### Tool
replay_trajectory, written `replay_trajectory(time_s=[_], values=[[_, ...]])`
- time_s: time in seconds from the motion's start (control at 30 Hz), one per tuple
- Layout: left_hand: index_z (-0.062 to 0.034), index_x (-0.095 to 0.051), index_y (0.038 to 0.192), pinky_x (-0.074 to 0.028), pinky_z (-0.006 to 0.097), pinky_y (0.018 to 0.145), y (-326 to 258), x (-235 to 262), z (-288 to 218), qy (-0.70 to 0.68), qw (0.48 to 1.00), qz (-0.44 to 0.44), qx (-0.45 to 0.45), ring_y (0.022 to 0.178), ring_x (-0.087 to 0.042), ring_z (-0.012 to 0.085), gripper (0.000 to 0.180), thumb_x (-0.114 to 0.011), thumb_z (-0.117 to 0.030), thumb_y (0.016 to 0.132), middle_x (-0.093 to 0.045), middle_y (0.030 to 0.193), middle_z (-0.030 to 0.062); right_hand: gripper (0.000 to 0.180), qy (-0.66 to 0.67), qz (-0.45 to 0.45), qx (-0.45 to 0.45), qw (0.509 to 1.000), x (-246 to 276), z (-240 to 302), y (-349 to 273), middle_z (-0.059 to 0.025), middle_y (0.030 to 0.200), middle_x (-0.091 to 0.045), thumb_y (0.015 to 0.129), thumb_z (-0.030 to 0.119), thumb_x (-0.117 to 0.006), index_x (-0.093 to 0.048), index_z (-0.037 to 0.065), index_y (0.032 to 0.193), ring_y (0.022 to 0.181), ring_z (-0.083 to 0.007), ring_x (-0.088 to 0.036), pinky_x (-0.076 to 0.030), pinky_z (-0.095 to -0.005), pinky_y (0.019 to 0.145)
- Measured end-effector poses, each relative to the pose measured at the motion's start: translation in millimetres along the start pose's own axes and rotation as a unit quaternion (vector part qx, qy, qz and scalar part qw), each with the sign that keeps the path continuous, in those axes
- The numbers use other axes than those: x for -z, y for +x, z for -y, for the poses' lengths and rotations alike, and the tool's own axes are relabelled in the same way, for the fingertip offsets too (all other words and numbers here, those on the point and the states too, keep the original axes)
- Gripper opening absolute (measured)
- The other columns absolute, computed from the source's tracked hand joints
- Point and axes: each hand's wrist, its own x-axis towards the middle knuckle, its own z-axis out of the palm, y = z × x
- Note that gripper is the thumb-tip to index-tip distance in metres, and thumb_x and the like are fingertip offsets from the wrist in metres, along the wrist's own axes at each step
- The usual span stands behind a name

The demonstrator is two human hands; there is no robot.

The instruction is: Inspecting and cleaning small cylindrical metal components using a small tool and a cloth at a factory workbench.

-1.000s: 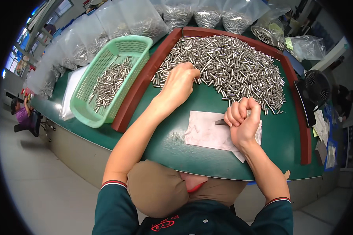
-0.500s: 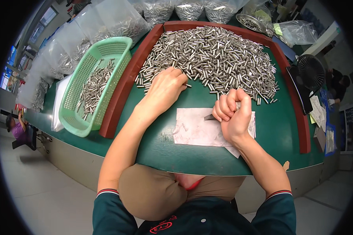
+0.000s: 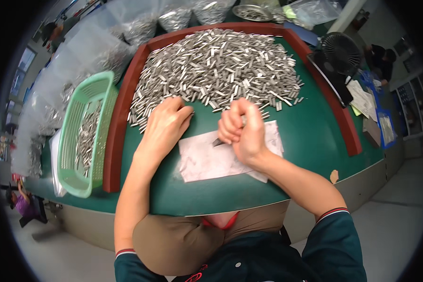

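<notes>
A broad heap of short shiny metal pins (image 3: 221, 66) lies on the green tabletop. At its near left edge is my left hand (image 3: 164, 124), palm down with fingers curled in. A small dark end shows by the fingertips; what they pinch is mostly hidden. My right hand (image 3: 245, 134) is closed in a fist above a smudged white paper sheet (image 3: 202, 162). Out of the fist, toward the left, sticks the dark pointed tip of a tool (image 3: 218, 142); its remaining length is covered by my fingers.
Dark red rails (image 3: 120, 127) border the heap on three sides. Left of them stands a green plastic basket (image 3: 66, 164) with more pins. Clear bags of pins (image 3: 136, 26) line the back. At right are a black fan (image 3: 340, 54) and papers (image 3: 362, 101). Other people are farther off.
The view has swung, so the table and both hands appear farther left. My left hand stays by the heap's edge, and my right fist still holds the tool over the paper.
</notes>
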Motion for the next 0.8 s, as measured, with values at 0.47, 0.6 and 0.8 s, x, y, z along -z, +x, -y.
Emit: replay_trajectory(time_s=[0.47, 0.6, 0.8], values=[[-0.0018, -0.053, 0.077, -0.041, 0.037, 0.061, 5, -6, -9, 0.053, 0.998, -0.033, -0.001, 0.070, -0.049, 0.0251, 0.009, -0.058, -0.003, 0.069, -0.047, 0.072, 0.0095, 0.034, 0.024, 0.008, 0.009, 1.000, -2, 0, 0, 0.0014, 0.043, -0.024, 0.086, 0.022, -0.031, -0.027, 0.010, 0.055, 0.036, -0.0074, -0.019, -0.020, -0.0231, 0.036], [0.0004, -0.053, 0.076, -0.042, 0.034, 0.062, 4, -13, -9, -0.085, 0.993, -0.081, 0.024, 0.072, -0.052, 0.0276, 0.008, -0.057, 0.001, 0.069, -0.052, 0.076, 0.0114, 0.034, 0.019, -0.004, -0.003, 1.000, 0, 1, 1, 0.0008, 0.042, -0.024, 0.086, 0.022, -0.029, -0.027, 0.010, 0.055, 0.035, -0.0078, -0.019, -0.021, -0.0229, 0.036], [0.0022, -0.055, 0.081, -0.041, 0.024, 0.062, 0, -19, -9, -0.362, 0.917, -0.073, 0.150, 0.066, -0.051, 0.0126, 0.008, -0.057, -0.001, 0.074, -0.056, 0.074, 0.0066, 0.036, 0.013, 0.005, 0.007, 1.000, 1, 1, -1, 0.0009, 0.042, -0.022, 0.087, 0.026, -0.029, -0.027, 0.011, 0.055, 0.036, -0.0085, -0.018, -0.021, -0.0241, 0.036]])
